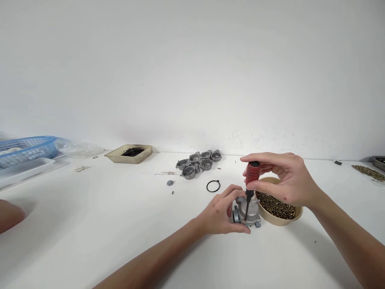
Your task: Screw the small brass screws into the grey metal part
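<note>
Left hand (221, 214) grips a grey metal housing (248, 212) on the white counter (120, 224), fingers pressed around its left side. Right hand (282, 180) holds a red-handled screwdriver (251, 180) upright — fingers pinching the handle, tip down on the housing. Just behind, touching or nearly so, sits a tan bowl (296, 214) of screws. Further back — a black ring (213, 186), a cluster of housings (198, 162), a tan tray (129, 153).

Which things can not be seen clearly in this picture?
Head view only:
- Screwdriver tip: hidden against the metal part.
- Part's near-left side: covered by the left hand.
- Bowl contents: too small to identify.
- Blue basket and tray: cut off by the edges.
- Skin at left edge: cut off.
</note>
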The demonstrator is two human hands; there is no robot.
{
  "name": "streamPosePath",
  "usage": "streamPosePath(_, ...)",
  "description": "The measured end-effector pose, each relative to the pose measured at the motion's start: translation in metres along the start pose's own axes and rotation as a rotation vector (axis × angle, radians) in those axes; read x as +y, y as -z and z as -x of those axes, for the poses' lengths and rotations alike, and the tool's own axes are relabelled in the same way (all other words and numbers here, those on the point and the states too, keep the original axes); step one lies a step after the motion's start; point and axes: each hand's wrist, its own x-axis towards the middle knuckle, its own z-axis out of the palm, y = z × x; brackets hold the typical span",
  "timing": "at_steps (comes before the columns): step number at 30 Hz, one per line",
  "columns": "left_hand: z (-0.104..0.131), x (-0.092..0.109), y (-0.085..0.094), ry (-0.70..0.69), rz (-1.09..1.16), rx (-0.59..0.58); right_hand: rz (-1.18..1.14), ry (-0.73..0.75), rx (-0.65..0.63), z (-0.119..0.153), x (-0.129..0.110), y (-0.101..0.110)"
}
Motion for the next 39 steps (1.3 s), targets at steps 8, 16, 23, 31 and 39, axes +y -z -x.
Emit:
streamPosePath(8,0.002,-0.001,-0.001,0.002,0.016,0.003,-0.005,0.032,0.007,0.000,0.002,0.000)
streamPosePath(16,0.000,0.001,0.002,0.014,-0.004,-0.017,-0.004,0.028,0.012,0.001,0.003,0.000)
streamPosePath(23,0.000,0.002,-0.001,-0.045,-0.073,0.040,-0.032,0.037,0.002,0.000,0.001,0.000)
streamPosePath(31,0.002,0.003,-0.006,-0.057,-0.175,0.096,-0.046,0.098,-0.026,-0.002,-0.004,-0.001)
streamPosePath(39,0.003,0.004,-0.008,-0.031,-0.168,0.090,-0.010,0.203,-0.054,-0.003,-0.010,-0.003)
